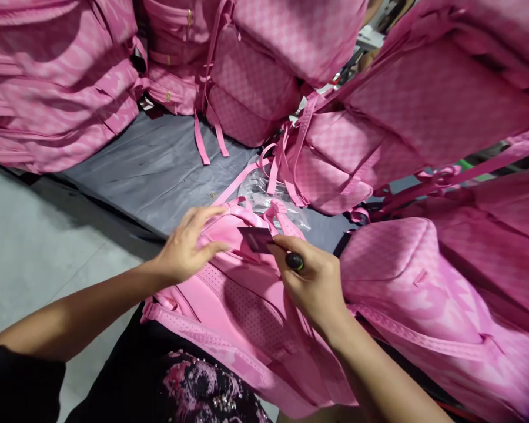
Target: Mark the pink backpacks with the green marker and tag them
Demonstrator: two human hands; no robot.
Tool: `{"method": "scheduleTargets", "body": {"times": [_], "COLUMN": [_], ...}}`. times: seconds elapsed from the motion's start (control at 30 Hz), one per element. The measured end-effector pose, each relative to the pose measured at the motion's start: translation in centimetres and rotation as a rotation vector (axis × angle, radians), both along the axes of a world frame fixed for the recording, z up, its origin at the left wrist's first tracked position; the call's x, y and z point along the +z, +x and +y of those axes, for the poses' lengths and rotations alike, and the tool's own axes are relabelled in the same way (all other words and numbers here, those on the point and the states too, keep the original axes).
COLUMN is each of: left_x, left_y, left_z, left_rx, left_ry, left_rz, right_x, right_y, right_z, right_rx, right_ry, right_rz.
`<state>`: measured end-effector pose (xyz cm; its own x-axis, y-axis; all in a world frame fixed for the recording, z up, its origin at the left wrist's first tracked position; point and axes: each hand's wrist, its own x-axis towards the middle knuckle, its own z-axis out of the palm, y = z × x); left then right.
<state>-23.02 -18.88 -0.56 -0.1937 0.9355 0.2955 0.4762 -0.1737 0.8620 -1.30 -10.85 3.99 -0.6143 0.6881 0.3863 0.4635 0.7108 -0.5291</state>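
A pink backpack (242, 305) lies tilted across my lap, its dotted padded back facing up. My left hand (189, 244) is at its top edge by the carry handle, fingers stretched out and thumb apart. With my right hand (311, 276) I pinch a small dark card (254, 239) between thumb and forefinger, above the top of the backpack. A rounded black handle end (294, 261) sticks out of the same closed hand. The rest of that tool is hidden by my fingers.
Pink backpacks stand piled on the left (62, 88), at the back (251, 82) and on the right (397, 264). A dark grey sheet (158, 164) covers the surface ahead. Clear plastic wrap (264, 194) and loose pink straps (286, 164) lie behind my hands. Grey floor (35, 247) shows at left.
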Motion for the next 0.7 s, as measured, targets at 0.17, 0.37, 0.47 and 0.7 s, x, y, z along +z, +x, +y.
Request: {"method": "scheduleTargets", "body": {"times": [0.17, 0.37, 0.47, 0.7], "left_x": [-4.7, -7.2, -7.5, -7.8], "left_y": [-2.7, -2.0, -2.1, -2.9], "left_z": [-1.5, -1.5, -1.1, -1.6], "left_rx": [0.022, 0.034, 0.041, 0.019], "left_ry": [-0.306, -0.29, -0.293, -0.283], "left_rz": [0.146, 0.115, 0.114, 0.133], "right_x": [-0.8, -1.7, -1.3, -1.1], "right_y": [-1.7, -5.6, -6.6, -7.3], "right_z": [0.7, 1.0, 1.3, 0.5], "right_rx": [0.079, 0.207, 0.283, 0.168], "right_ry": [-0.029, -0.061, -0.045, 0.018], "right_rz": [-0.497, -0.949, -1.094, -0.828]}}
